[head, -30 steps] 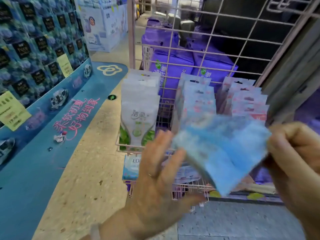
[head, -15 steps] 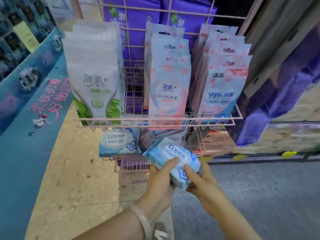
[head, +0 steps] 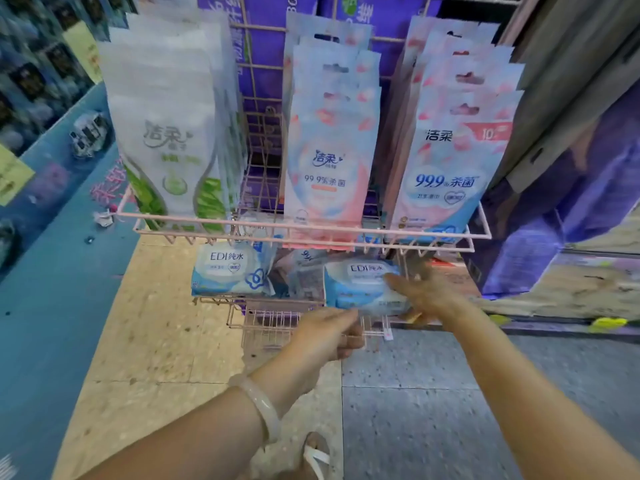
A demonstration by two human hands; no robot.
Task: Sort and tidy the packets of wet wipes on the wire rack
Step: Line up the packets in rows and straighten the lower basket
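A blue EDI wipes packet (head: 363, 285) lies at the right of the pink wire rack's lower shelf (head: 214, 300). My right hand (head: 424, 292) grips its right end, thumb on top. My left hand (head: 325, 336) hovers just below the packet's near left corner, fingers curled, holding nothing. A second blue EDI packet (head: 232, 270) stands at the left of that shelf. On the upper shelf (head: 298, 227) stand rows of white-and-green packets (head: 169, 143), pink-and-blue packets (head: 329, 157) and pink 99.9 packets (head: 450, 157).
Purple packs (head: 266, 29) hang behind the rack. A blue display stand (head: 52, 271) runs along the left. A purple panel (head: 554, 216) stands at the right. A smaller wire shelf (head: 273, 323) sits below. My sandalled foot (head: 315, 455) is on the tiled floor.
The blue packet went from in front of the rack onto the lower shelf's right side. My left hand let go of it; my right hand still holds it. The view came closer.
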